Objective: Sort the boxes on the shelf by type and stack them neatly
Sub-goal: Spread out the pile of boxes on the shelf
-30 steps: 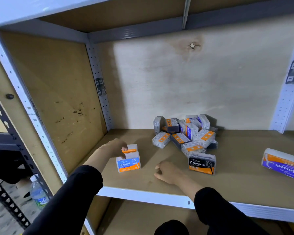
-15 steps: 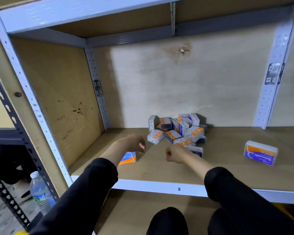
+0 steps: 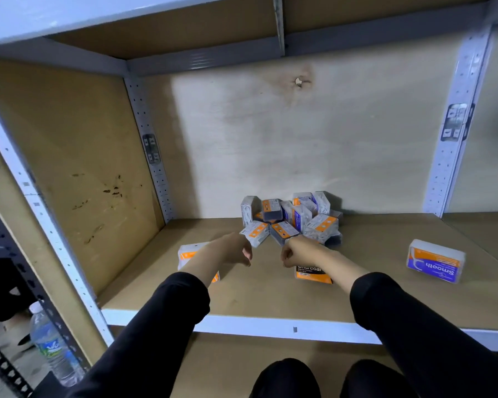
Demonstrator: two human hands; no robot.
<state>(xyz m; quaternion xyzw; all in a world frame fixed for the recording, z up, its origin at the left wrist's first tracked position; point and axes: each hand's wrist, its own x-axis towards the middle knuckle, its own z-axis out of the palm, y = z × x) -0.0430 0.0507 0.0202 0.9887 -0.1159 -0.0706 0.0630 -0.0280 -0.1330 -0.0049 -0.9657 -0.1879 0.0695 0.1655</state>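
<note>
A jumbled pile of small orange, purple and dark boxes lies at the back of the wooden shelf. Both my hands hover just in front of it. My left hand holds nothing, its fingers loosely curled and apart. My right hand is a loose fist with nothing in it. A "Round" box stands at the left, half hidden by my left forearm. A black "Charcoal" box sits under my right wrist. A purple "Smooth" box lies alone at the right.
The bay's wooden side wall and perforated metal uprights close it on the left; another upright stands at the right. A shelf board hangs overhead. A water bottle stands on the floor at the lower left.
My left hand has let go of the Round box and moved forward toward the pile. My right hand has also advanced past the Charcoal box. The view has pulled back.
</note>
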